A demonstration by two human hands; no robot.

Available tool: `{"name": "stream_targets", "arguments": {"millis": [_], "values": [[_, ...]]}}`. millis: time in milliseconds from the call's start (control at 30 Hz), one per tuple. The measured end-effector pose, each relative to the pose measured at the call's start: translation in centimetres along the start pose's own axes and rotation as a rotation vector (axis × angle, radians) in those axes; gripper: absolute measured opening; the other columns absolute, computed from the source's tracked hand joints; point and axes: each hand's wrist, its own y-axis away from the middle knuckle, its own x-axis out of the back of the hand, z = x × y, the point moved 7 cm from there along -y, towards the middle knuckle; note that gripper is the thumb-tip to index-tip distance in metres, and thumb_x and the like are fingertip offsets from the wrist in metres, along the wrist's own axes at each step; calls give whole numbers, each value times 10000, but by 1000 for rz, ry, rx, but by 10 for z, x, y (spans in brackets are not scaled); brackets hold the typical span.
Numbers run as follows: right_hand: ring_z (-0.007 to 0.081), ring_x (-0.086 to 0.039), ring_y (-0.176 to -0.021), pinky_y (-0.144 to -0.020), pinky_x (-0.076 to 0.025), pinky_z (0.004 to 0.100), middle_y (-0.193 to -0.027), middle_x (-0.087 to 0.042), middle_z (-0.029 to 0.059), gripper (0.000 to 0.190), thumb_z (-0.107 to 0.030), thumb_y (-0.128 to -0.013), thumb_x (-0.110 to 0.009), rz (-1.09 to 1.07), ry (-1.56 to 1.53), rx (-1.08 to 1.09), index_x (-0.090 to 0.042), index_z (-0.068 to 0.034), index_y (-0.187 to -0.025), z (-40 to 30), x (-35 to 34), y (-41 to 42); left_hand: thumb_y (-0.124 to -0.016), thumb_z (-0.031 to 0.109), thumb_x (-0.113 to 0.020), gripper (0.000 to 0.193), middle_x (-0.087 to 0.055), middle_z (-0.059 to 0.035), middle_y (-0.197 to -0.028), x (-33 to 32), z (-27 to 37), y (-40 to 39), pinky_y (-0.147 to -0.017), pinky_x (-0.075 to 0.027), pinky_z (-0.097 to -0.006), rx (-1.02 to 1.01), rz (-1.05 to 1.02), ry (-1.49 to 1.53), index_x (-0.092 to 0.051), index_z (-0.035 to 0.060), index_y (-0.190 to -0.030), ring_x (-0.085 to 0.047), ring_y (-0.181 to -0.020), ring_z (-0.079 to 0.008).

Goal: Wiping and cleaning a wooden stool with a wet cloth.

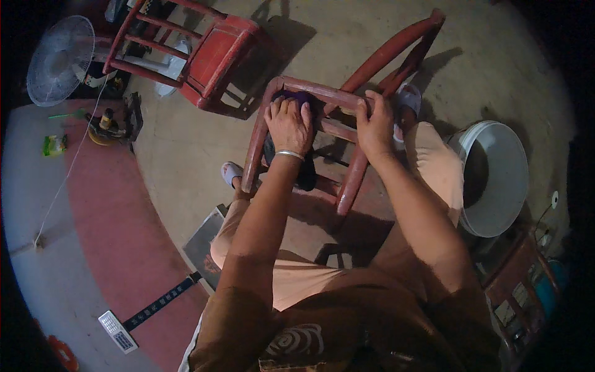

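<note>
A reddish-brown wooden chair point(320, 92) stands tipped between my knees, its frame of rails and legs facing me. My left hand point(289, 124), with a silver bangle at the wrist, holds a dark purple-black cloth point(306, 174) against the inner side of the frame. One end of the cloth hangs below the palm, and the fingers hide part of it. At the frame's right corner, my right hand point(375, 129) grips the rail, thumb on the near side and fingers over the top.
A white bucket point(524, 179) stands right of my knee. Another red wooden chair point(218, 58) lies tilted at upper left, near a standing fan point(60, 60). A platform scale point(204, 246) with a display head point(118, 331) sits left, by a two-coloured wall point(107, 204).
</note>
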Motion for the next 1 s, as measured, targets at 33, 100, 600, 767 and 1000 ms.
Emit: {"name": "stream_targets", "arguments": {"millis": [33, 100, 600, 767, 1000], "values": [[350, -563, -1010, -869, -444, 441, -1058, -598, 174, 305, -224, -869, -593, -1, -8, -14, -556, -40, -1110, 3, 1, 1, -919, 275, -495, 280, -625, -165, -957, -4, 4, -1, -974, -321, -504, 1, -8, 6, -620, 24, -921, -506, -1089, -358], [349, -563, -1008, -870, -444, 440, -1061, -597, 171, 304, -222, -870, -591, -5, -19, -28, -555, -41, -1111, 8, 2, 1, -923, 274, -484, 291, -617, -169, -927, -18, 4, -3, -919, -357, -482, 86, -156, 27, -609, 16, -873, -527, -1004, -354], [358, -558, -1007, -880, -434, 439, -1059, -599, 163, 276, -218, -898, -561, -4, 2, -25, -559, -41, -1109, 5, -1, 3, -903, 120, -535, 208, -572, -247, -1073, -8, 39, 29, -1029, -349, -497, 347, 121, 280, -558, -55, -1013, -494, -1092, -444], [364, -577, -974, -869, -442, 439, -1041, -620, 170, 241, -198, -924, -493, -8, -93, -60, -590, -42, -1079, 16, -8, 0, -904, 120, -519, 179, -584, -224, -1011, -2, 98, 46, -885, -411, -468, 106, 150, 524, -564, -23, -1002, -523, -977, -412], [368, -578, -973, -866, -438, 442, -1034, -626, 171, 226, -172, -913, -483, -3, -120, -100, -604, -50, -1062, 15, -8, -5, -888, 169, -516, 159, -580, -196, -921, -10, 85, 22, -739, -438, -456, -33, -304, 364, -540, 13, -903, -555, -827, -391]]}}
